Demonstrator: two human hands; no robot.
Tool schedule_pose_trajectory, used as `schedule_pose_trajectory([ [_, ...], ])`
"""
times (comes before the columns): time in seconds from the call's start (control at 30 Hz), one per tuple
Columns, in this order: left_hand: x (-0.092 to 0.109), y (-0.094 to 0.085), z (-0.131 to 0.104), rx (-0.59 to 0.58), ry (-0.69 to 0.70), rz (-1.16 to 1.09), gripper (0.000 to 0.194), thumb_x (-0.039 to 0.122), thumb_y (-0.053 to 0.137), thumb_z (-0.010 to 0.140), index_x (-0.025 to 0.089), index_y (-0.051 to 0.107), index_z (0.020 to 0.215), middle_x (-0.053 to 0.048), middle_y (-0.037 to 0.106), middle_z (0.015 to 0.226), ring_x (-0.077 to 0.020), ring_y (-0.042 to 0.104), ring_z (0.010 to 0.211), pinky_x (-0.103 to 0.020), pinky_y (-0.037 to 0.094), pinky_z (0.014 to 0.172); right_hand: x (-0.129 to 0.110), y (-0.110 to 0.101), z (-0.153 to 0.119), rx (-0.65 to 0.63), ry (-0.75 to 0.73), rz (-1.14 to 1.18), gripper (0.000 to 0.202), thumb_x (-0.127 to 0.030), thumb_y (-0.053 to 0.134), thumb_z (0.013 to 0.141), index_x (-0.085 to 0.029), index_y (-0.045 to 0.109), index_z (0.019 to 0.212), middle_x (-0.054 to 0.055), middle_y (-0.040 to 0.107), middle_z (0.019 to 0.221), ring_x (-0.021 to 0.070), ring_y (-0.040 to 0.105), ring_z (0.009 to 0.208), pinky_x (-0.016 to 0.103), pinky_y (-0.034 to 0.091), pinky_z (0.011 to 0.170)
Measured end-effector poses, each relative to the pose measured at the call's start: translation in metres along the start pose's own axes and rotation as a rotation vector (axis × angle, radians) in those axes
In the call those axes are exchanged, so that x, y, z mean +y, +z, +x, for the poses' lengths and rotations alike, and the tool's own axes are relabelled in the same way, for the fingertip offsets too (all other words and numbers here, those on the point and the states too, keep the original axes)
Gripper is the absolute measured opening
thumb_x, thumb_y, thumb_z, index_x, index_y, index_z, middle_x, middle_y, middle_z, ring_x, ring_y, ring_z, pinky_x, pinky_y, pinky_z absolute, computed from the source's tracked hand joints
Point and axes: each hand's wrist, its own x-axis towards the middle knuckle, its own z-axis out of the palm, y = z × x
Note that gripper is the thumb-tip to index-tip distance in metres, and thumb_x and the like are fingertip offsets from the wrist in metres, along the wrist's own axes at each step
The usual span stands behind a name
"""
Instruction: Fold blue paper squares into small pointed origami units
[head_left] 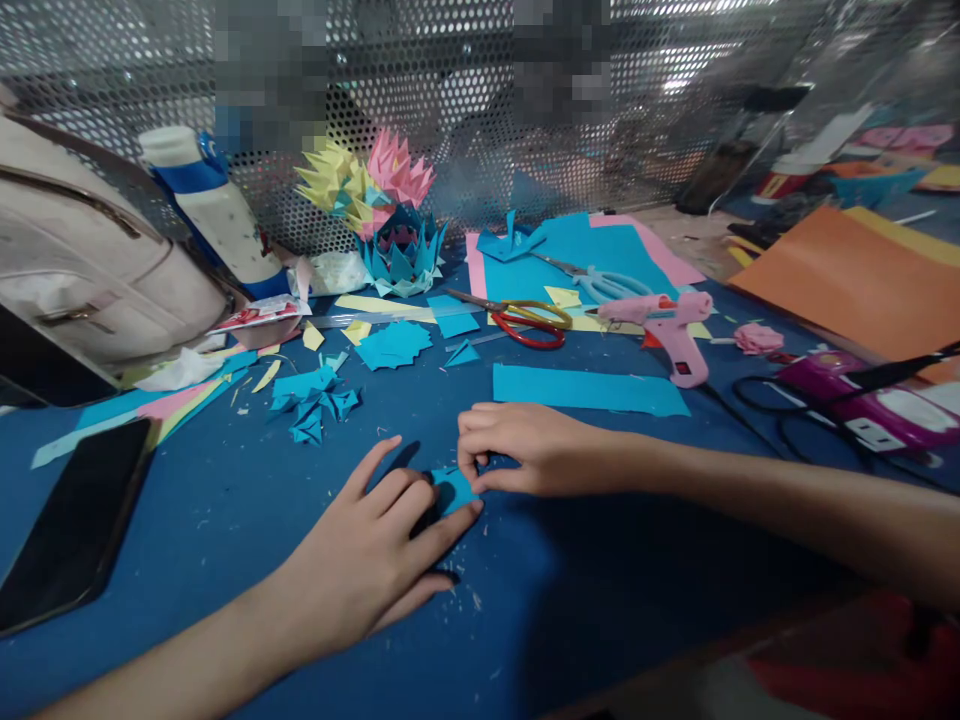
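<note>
A small piece of blue paper [454,490] lies on the dark blue table between my two hands. My left hand [382,550] rests over its left part, the fingers spread and pressing down, with the index fingertip at the paper's lower right. My right hand [521,450] pinches the paper's right edge between thumb and bent fingers. A long blue paper strip [589,390] lies just beyond my right hand. Folded blue paper pieces [315,400] sit in a cluster beyond my left hand.
Around lie red-and-yellow scissors [529,322], a pink glue gun [667,330] with its cable, light-blue scissors [611,283], a phone [79,520], a bottle [214,210], a bag [97,250], paper flowers [401,250], a purple power strip [870,405] and orange sheets [855,280].
</note>
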Motion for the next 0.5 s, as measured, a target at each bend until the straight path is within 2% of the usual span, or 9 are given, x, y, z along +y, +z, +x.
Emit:
schedule_pose_trajectory([
  [0.17,0.0033,0.0003,0.0023,-0.006,-0.01,0.024,0.052,0.051,0.045,0.101,0.022,0.047,0.144,-0.007,0.058,0.105,-0.0272,0.052,0.101,-0.059,0.011,0.116,0.0006,0.0013,-0.0005,0.019,-0.009,-0.012,0.005,-0.015,0.067,0.088,-0.019,0.065,0.085,0.001,0.055,0.086,0.0155,0.05,0.086,0.025,0.034,0.069],
  [0.5,0.0082,0.0011,0.0019,-0.011,-0.071,0.001,0.052,0.055,0.044,0.1,0.023,0.049,0.141,-0.007,0.059,0.106,-0.0277,0.053,0.102,-0.061,0.011,0.116,0.0069,0.0041,-0.0007,0.065,0.004,0.079,0.007,-0.018,0.07,0.087,-0.019,0.064,0.091,-0.001,0.06,0.086,0.0139,0.053,0.085,0.024,0.036,0.071],
])
